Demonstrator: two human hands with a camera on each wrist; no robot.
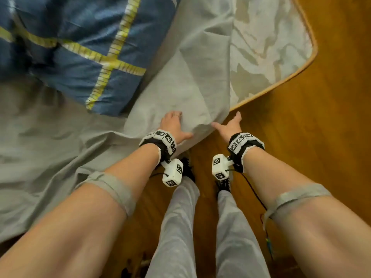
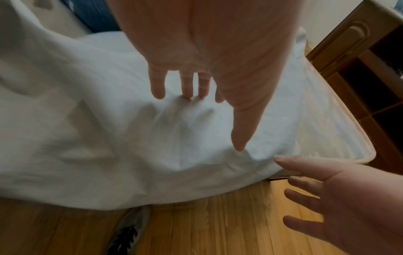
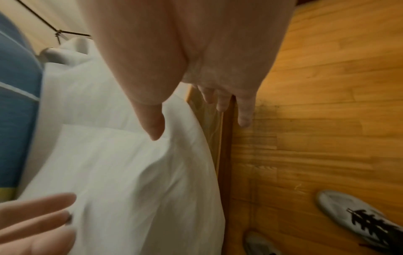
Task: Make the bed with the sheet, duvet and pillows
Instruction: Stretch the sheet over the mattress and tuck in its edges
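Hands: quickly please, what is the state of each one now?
Left hand: open, fingers resting on the grey sheet.
Right hand: open, fingers spread, holding nothing.

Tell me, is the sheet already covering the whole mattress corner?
No, the sheet stops short, leaving the patterned mattress corner bare beside the right hand.

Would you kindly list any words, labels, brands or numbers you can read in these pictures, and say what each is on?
None: no readable word, brand or number appears in any view.
The wrist bands and camera boxes carry only black-and-white square marker patterns, not text.
The blue duvet shows only yellow stripes.
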